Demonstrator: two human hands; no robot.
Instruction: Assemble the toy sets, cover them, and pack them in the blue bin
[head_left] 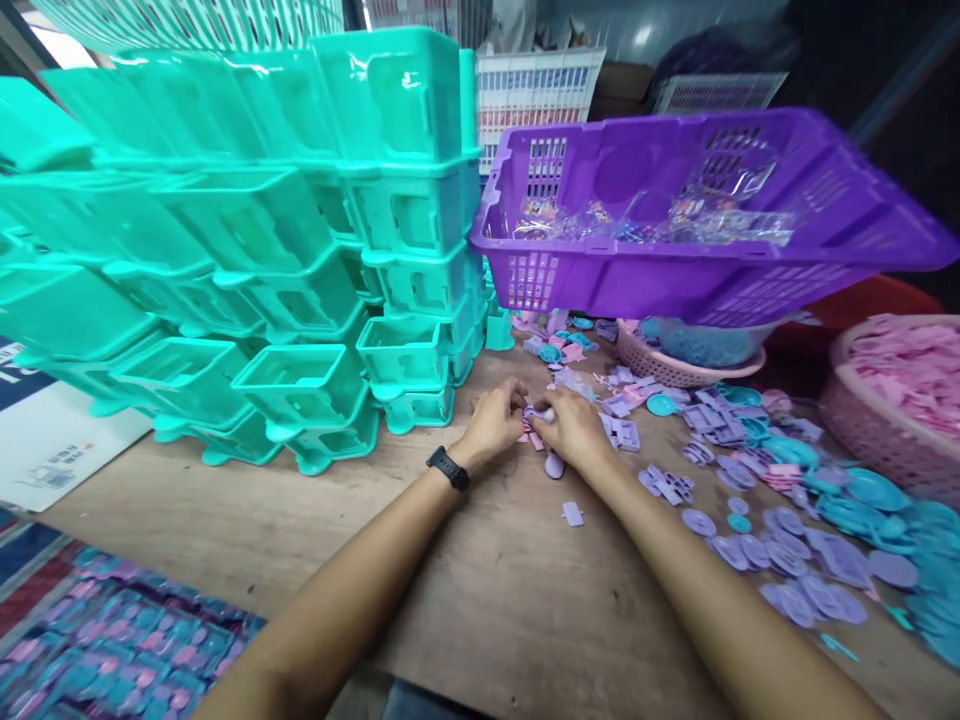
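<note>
My left hand [495,422], a dark watch on its wrist, is closed with its fingertips at a small lilac plastic piece [529,413]. My right hand [576,432] pinches the same piece from the other side, and the fingers hide much of it. Pink pieces [534,440] lie just under the fingertips. Beside my right hand is a rounded lilac part [554,466]. Closer to me, a flat lilac part [573,514] rests on the wooden table [495,590].
Stacked turquoise bins [300,290] rise at the left. A purple basket [585,275] with clear packets stands behind my hands. Loose lilac and teal parts [787,540] spread along the right, near a pink basket [862,420]. Packed bags [112,640] lie at lower left.
</note>
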